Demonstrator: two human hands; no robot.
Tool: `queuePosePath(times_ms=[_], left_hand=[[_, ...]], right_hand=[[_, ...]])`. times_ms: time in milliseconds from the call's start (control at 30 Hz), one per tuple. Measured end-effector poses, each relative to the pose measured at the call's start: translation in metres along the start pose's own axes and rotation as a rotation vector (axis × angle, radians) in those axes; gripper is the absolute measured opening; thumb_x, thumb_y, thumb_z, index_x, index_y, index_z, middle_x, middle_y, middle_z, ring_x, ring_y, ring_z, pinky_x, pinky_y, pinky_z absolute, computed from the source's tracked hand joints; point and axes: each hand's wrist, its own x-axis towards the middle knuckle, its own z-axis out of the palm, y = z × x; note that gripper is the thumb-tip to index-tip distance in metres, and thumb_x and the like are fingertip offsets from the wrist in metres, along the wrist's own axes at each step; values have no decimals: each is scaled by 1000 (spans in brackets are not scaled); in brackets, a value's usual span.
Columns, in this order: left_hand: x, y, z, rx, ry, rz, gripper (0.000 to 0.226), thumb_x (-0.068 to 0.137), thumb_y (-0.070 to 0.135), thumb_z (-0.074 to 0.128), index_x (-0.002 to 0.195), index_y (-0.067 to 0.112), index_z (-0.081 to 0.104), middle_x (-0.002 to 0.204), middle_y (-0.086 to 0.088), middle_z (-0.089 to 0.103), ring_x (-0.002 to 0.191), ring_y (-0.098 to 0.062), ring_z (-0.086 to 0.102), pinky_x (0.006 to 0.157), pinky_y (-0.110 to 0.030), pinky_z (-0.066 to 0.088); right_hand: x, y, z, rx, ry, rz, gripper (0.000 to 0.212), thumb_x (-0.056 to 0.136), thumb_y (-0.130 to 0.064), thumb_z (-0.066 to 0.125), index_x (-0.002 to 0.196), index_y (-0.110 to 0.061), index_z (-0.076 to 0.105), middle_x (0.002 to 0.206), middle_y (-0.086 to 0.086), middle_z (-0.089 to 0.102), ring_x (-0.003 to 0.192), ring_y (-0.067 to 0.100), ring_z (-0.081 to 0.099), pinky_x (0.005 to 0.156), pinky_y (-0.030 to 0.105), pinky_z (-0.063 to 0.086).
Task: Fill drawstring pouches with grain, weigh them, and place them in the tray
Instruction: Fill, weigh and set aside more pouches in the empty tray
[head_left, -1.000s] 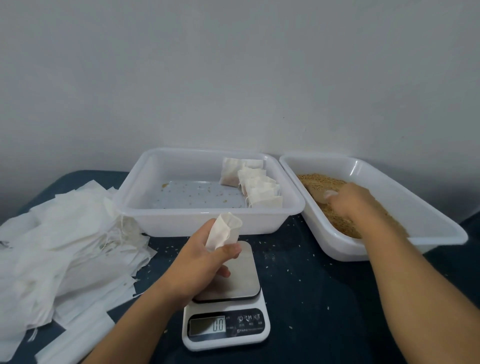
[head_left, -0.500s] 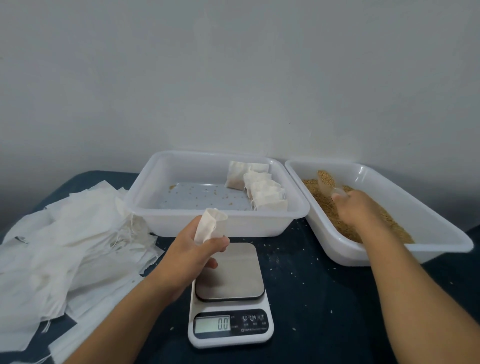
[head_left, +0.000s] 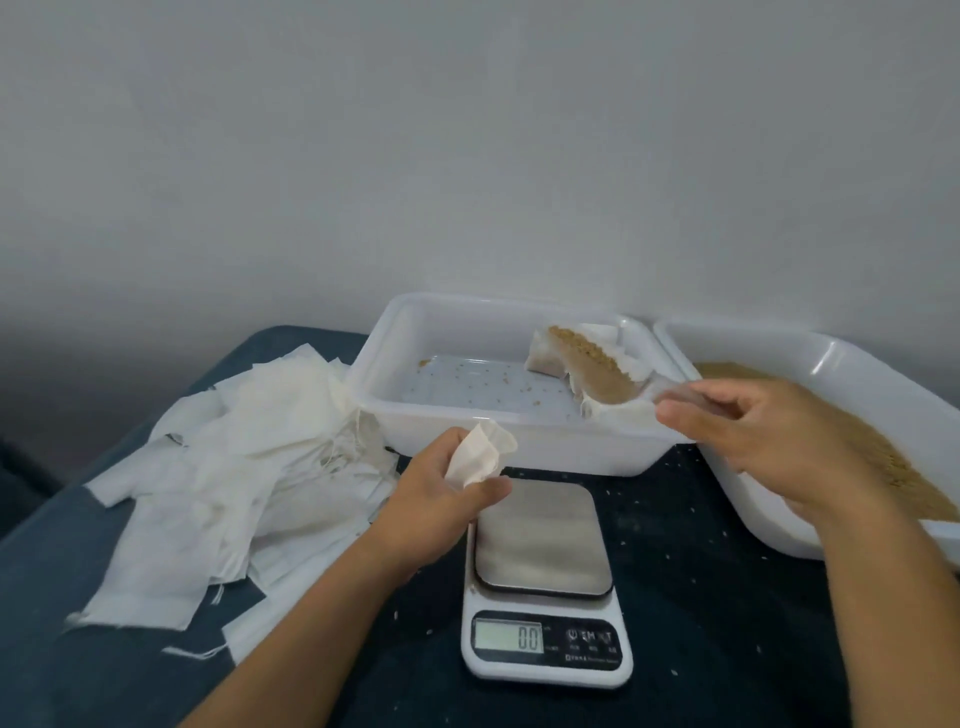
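A few filled pouches (head_left: 545, 358) already lie in the tray (head_left: 395, 400). The left hand (head_left: 441, 499) grips an empty pouch (head_left: 478, 457); the right hand (head_left: 769, 436) holds a loaded scoop (head_left: 597, 374) (weighing awaits, scale (head_left: 543, 582) reads zero).

Pretty tight middle lane: white digital scale with steel platter (head_left: 543, 540) parked dead centre, white plastic tray (head_left: 374, 400) right behind it. Heap of loose white cloth pouches (head_left: 218, 467) blocking the left. Open dark counter (head_left: 727, 613) between scale and white grain tub (head_left: 841, 358).
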Motion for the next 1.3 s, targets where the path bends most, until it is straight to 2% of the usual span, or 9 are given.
queuePosePath(times_ms=[133,267,400,500,567,700,900,1100,1300], left_hand=[[1,-4,-3,-37,29,10,29,77,36,76,104,34,66,79,16,65,72,0,60,69,-21,52],[3,-9,-3,-22,25,0,37,76,40,75,110,29,66,99,0,72,85,-9,65,76,-29,55],[5,-9,-4,-26,30,-11,34,76,37,74,106,24,65,84,6,66,76,-8,60,74,-32,52],[6,-12,-7,29,40,18,23,84,28,77,102,26,63,76,20,61,71,-2,56,70,-23,50],[5,-12,-8,95,34,73,23,86,24,77,102,27,62,80,22,63,70,4,56,66,-14,47],[2,-10,-6,177,-11,159,24,83,30,73,103,28,61,88,19,66,76,2,58,68,-9,44],[2,-12,-7,237,-11,214,23,88,25,75,107,30,64,92,21,66,83,1,60,71,-8,43],[3,-12,-8,246,-36,191,17,87,28,75,99,28,64,86,16,66,76,-2,59,69,-14,46],[3,-13,-7,248,-43,167,18,87,31,76,100,27,64,91,7,68,79,-7,62,70,-17,48]], right_hand=[[-8,-14,4,-168,-210,-8,39,59,-68,79,96,-60,75,100,-31,74,95,-9,68,85,28,50],[-10,-28,-3,-326,-235,-70,28,57,-71,76,82,-75,65,82,-39,69,80,-19,63,63,12,43],[-12,-30,-11,-324,-264,-68,36,56,-71,79,91,-65,73,90,-29,75,84,-8,68,78,29,54],[-10,-32,-16,-401,-245,-74,46,50,-80,77,95,-66,72,95,-35,72,87,-7,68,86,34,56],[-8,-36,-17,-431,-250,-85,50,46,-83,76,94,-67,72,95,-39,70,89,-12,65,84,29,54],[-5,-44,-12,-411,-243,-103,53,40,-77,80,91,-59,76,90,-37,70,89,-18,61,77,18,47],[-1,-55,-7,-470,-292,-154,39,38,-78,75,75,-76,63,88,-42,66,90,-19,58,75,18,46],[-1,-66,-8,-571,-302,-180,35,45,-75,78,76,-60,69,78,-33,68,88,-18,56,71,16,44],[-5,-78,-9,-670,-282,-185,30,55,-68,83,79,-60,67,83,-23,70,84,-4,61,77,19,50]])
